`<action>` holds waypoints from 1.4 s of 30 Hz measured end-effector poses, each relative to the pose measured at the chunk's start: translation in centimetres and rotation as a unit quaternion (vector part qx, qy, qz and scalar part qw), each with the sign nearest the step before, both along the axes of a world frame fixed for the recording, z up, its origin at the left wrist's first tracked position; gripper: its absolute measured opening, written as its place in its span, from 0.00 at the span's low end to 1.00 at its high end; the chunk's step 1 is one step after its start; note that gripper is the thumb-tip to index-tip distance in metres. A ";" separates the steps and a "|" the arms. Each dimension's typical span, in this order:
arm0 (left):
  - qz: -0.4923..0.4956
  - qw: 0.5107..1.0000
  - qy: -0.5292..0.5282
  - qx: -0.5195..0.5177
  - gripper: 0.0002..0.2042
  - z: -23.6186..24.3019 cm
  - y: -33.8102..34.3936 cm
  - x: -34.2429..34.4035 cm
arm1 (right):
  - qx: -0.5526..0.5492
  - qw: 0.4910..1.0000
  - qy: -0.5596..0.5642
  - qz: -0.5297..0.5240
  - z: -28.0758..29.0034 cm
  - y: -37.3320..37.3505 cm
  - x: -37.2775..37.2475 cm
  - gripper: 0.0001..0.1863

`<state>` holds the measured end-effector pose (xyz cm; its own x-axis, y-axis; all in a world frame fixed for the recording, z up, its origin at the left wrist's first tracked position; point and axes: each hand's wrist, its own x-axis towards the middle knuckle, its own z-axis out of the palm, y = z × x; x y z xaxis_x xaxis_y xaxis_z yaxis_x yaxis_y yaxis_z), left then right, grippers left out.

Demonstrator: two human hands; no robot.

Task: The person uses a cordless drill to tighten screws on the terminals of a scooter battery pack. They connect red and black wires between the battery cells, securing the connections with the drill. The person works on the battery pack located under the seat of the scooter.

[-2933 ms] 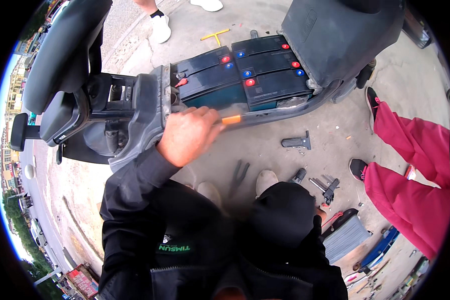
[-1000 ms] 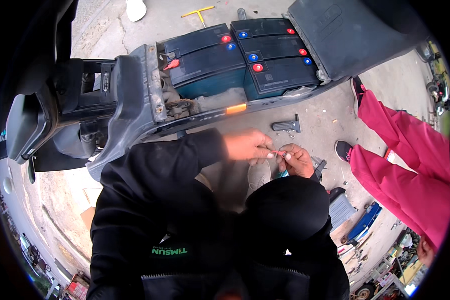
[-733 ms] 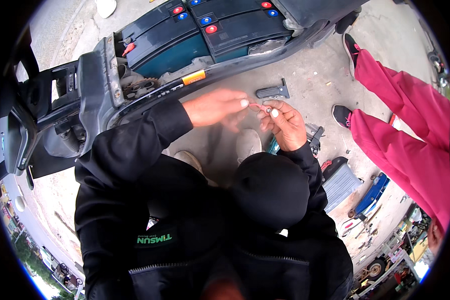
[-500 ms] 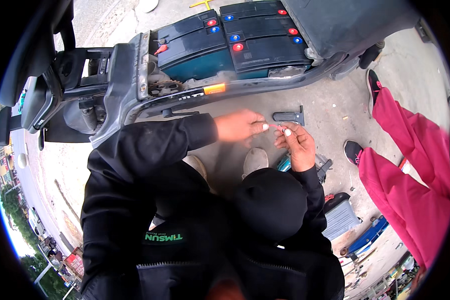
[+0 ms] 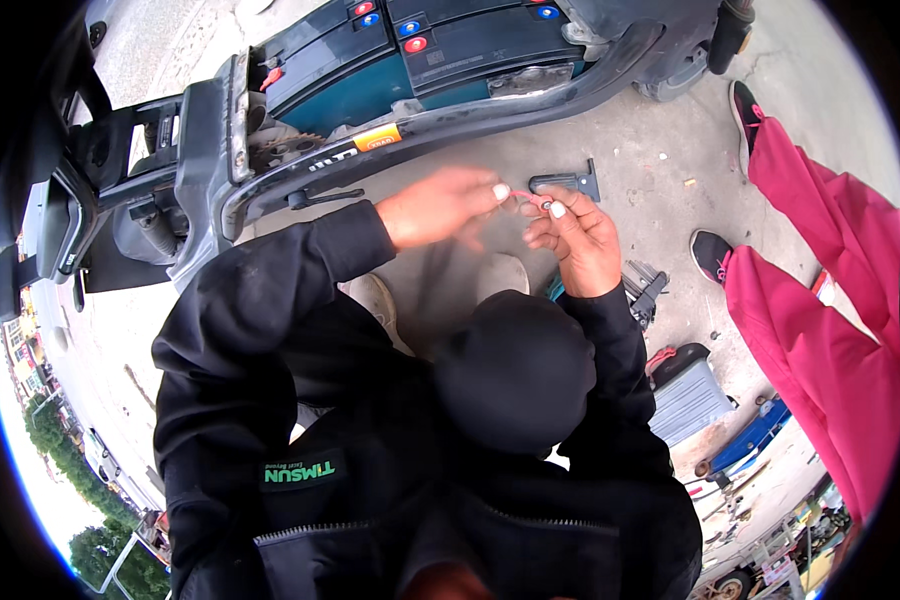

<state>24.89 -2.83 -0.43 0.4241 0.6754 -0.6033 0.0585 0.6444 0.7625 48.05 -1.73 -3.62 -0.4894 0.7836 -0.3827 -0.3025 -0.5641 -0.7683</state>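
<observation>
1. Concrete ground (image 5: 660,190) all around, with a scooter (image 5: 450,125) across the far side, from left to right.
2. Within its open frame, dark batteries (image 5: 480,50) with red and blue terminal caps; near their left end, a red connector (image 5: 271,78).
3. Between the hands, well on the near side of the batteries, a short red wire (image 5: 526,197) in midair.
4. Right hand (image 5: 585,240): narrow, pinching the red wire near a small metal ring between thumb and fingers.
5. Left hand (image 5: 440,208): blurred, thumb at the wire's left end; cannot tell whether gripping it.
6. Just beyond the right hand, a black bracket (image 5: 570,184) on the ground.
7. To the right, a bystander in red trousers (image 5: 800,300) and dark shoes (image 5: 711,255).
8. Near right, a grey panel (image 5: 692,402) beside a blue tool (image 5: 752,440).
</observation>
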 end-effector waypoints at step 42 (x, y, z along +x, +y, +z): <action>0.165 0.973 -0.048 0.152 0.19 -6.5 -3.4 4.8 | 0.103 0.954 -0.216 -0.179 -0.4 -3.8 -2.0 0.14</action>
